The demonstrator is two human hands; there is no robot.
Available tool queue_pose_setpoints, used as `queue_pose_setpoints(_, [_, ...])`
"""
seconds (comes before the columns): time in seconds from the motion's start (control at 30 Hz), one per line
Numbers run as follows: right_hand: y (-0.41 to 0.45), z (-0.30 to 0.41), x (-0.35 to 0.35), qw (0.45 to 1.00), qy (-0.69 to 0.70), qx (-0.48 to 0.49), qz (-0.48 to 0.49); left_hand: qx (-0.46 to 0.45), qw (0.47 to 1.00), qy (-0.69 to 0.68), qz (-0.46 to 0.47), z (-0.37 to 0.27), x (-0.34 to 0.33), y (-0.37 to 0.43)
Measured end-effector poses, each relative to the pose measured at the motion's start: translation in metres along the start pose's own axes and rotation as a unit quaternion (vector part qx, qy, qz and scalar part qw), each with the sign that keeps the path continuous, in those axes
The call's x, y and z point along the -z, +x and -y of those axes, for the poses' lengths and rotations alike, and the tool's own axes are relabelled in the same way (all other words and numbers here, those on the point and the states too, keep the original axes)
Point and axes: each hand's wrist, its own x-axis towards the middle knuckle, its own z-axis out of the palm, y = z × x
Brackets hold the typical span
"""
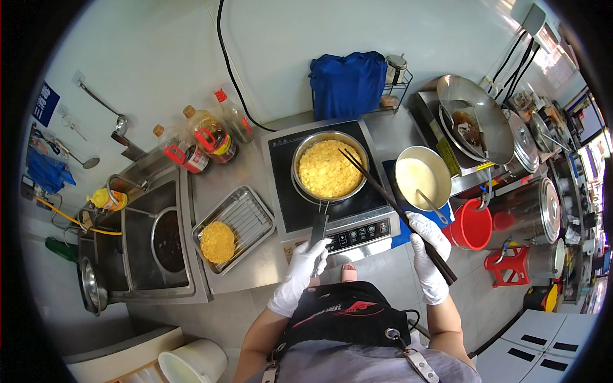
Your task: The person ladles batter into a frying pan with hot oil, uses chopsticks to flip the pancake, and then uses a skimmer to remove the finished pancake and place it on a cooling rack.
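Note:
In a white glove, my left hand (305, 261) grips the dark handle of a round metal skimmer or strainer (320, 227). Its round end lies at a steel pot (365, 160) on an induction cooktop (282, 201). A thick yellow, crumbly round cake (330, 167) fills the pot's mouth. My right hand (429, 249), also gloved, holds long dark chopsticks (389, 201), their tips at the cake's right edge. Right of the cooktop stands a pot of pale batter (415, 176) with a ladle (431, 206) in it. What lies under the cake is hidden.
A metal tray with a wire rack (249, 210) holds another yellow cake (218, 242). Left of it is a steel sink (143, 239). Sauce bottles (215, 139) stand at the wall. A wok (493, 124) and a red bucket (471, 225) are on the right.

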Motion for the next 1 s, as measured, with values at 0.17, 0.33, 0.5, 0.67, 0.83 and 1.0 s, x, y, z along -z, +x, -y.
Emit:
queue_pose_setpoints(0.17, [-0.0006,0.0025,0.0046,1.000,-0.006,0.002,-0.002,0.004,1.000,0.000,-0.009,-0.0027,-0.0034,-0.0024])
queue_pose_setpoints(0.33, [-0.0016,0.0021,0.0068,1.000,0.000,0.002,-0.006,-0.002,1.000,-0.004,-0.003,-0.0012,-0.0022,-0.0023])
queue_pose_setpoints(0.5, [-0.0013,0.0048,0.0080,1.000,-0.006,-0.006,-0.005,-0.008,1.000,-0.005,0.005,0.0033,0.0016,0.0010])
queue_pose_setpoints(0.67, [-0.0019,0.0039,0.0072,1.000,0.009,-0.009,-0.010,-0.008,1.000,-0.004,-0.011,0.0041,0.0000,0.0016])
queue_pose_setpoints(0.83, [-0.0007,0.0042,0.0071,1.000,-0.003,0.003,-0.008,-0.003,1.000,-0.004,0.001,0.0024,0.0009,0.0009])
queue_pose_setpoints(1.0, [0.0005,0.0051,0.0059,1.000,-0.011,0.000,-0.005,-0.004,1.000,-0.010,0.000,0.0020,0.0002,0.0000])
